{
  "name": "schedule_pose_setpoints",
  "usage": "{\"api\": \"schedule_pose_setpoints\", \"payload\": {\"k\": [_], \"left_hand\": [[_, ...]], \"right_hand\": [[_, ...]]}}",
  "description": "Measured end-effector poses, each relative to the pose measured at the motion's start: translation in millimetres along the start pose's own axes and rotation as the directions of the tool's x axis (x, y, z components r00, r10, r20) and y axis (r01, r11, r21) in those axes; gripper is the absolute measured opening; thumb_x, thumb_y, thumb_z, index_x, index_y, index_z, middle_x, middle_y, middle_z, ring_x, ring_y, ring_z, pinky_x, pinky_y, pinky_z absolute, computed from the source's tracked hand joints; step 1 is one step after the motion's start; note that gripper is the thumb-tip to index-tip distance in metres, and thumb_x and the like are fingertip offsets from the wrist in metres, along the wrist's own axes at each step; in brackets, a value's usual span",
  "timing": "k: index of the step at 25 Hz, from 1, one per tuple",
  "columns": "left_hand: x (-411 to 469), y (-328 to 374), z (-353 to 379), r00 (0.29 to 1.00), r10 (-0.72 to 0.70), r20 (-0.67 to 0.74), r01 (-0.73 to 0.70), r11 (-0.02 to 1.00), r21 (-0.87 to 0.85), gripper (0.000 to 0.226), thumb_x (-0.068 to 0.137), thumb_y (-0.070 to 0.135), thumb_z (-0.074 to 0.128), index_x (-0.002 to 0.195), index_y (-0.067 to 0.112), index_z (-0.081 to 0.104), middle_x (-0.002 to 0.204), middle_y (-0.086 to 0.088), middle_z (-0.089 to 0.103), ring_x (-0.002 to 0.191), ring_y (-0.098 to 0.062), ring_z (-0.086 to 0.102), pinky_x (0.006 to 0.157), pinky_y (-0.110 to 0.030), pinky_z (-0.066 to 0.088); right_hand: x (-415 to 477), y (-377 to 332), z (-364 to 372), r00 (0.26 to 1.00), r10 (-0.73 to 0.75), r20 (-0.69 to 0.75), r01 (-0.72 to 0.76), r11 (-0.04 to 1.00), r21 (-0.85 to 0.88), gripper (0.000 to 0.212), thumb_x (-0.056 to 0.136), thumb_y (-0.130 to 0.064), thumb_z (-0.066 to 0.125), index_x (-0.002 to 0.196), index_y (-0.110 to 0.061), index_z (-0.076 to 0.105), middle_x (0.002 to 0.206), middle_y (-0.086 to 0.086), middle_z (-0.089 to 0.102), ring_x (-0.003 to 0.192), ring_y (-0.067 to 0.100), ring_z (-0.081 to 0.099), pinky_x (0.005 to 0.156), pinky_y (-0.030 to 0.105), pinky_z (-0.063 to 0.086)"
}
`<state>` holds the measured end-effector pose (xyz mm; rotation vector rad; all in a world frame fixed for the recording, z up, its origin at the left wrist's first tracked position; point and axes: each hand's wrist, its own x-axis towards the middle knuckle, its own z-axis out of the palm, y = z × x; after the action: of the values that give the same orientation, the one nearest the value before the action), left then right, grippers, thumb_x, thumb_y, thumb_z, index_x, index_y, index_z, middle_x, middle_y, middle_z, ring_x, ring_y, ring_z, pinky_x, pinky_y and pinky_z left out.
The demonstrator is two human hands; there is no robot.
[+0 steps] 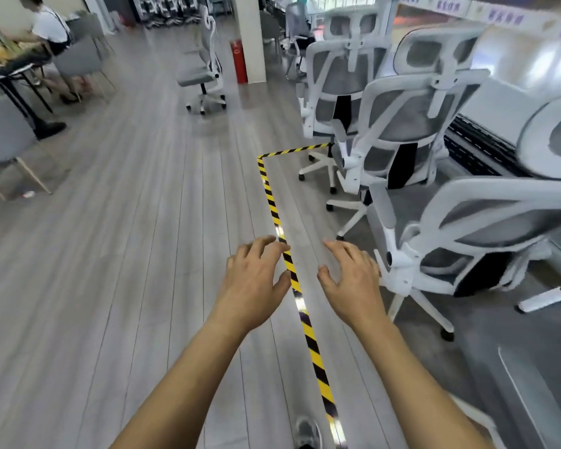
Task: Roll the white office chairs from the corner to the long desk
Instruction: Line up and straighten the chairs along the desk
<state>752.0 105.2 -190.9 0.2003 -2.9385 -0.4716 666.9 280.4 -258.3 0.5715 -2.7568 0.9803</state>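
**White chairs lined up at our right, both hands free**

The grey plank floor point(127, 254) fills most of what we see. From 1 to 3 o'clock stands a row of white office chairs point(399, 124), their backs toward us, close against a long glossy desk point(515, 66) that runs along the right edge. Each chair has a white plastic frame, a grey mesh back and headrest, a black strip down the lower back, white arms and a white star base on dark castors. The nearest chair point(467, 241) sits at 3 o'clock, crowded against the next one; we cannot tell whether they touch. A lone chair point(204, 66) of the same make stands side-on at 12 o'clock, well apart from the row.

Just right of that lone chair rises a pale pillar point(250, 34). At 10 o'clock a seated person point(51, 27) is at a dark table, with a grey chair point(4, 134) near us at 9 o'clock.

A yellow-and-black tape line point(272, 202) runs on the floor from 6 o'clock toward 12, then turns right under the row of chairs.

Our left hand point(256, 273) and right hand point(353, 277) reach out at 6 o'clock, palms down, fingers loosely spread, holding nothing. The tape passes between them, and the right hand hangs just left of the nearest chair's arm.

A red extinguisher point(238, 61) stands at the pillar's foot. A grey shoe point(306, 432) shows at the bottom edge.
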Motion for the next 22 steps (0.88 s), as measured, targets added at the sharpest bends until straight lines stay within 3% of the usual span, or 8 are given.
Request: {"api": "schedule_pose_setpoints", "payload": {"k": [11,17,22], "left_hand": [[320.0,-156.6,-6.5,0.998,-0.012,-0.065,0.008,0.998,-0.065,0.041,0.099,0.041,0.048,0.139,0.037,0.041,0.148,0.009,0.038,0.135,-0.019,0.034,0.109,-0.039,0.034],[511.8,-233.1,-11.8,0.994,0.103,-0.044,-0.106,0.990,-0.091,0.039,0.098,0.039,0.049,0.136,0.033,0.046,0.143,0.008,0.043,0.130,-0.021,0.039,0.106,-0.041,0.036],[656.8,-242.6,-0.8,0.974,0.225,-0.015,-0.225,0.969,-0.106,0.038,0.098,0.038,0.050,0.136,0.032,0.048,0.140,0.008,0.045,0.126,-0.020,0.040,0.102,-0.038,0.036]], "right_hand": [[335.7,-28.0,124.1,1.000,-0.004,0.011,0.004,0.999,-0.032,0.045,0.099,-0.037,0.054,0.143,-0.030,0.050,0.138,-0.008,0.054,0.130,0.017,0.047,0.115,0.040,0.026],[510.6,-39.2,177.9,0.995,0.087,-0.045,-0.089,0.995,-0.042,0.044,0.097,-0.034,0.056,0.141,-0.030,0.052,0.137,-0.009,0.054,0.130,0.016,0.046,0.117,0.042,0.026],[637.3,0.7,188.1,0.976,0.153,-0.155,-0.164,0.984,-0.062,0.044,0.095,-0.036,0.057,0.139,-0.033,0.054,0.134,-0.010,0.056,0.125,0.017,0.051,0.113,0.046,0.034]]}}
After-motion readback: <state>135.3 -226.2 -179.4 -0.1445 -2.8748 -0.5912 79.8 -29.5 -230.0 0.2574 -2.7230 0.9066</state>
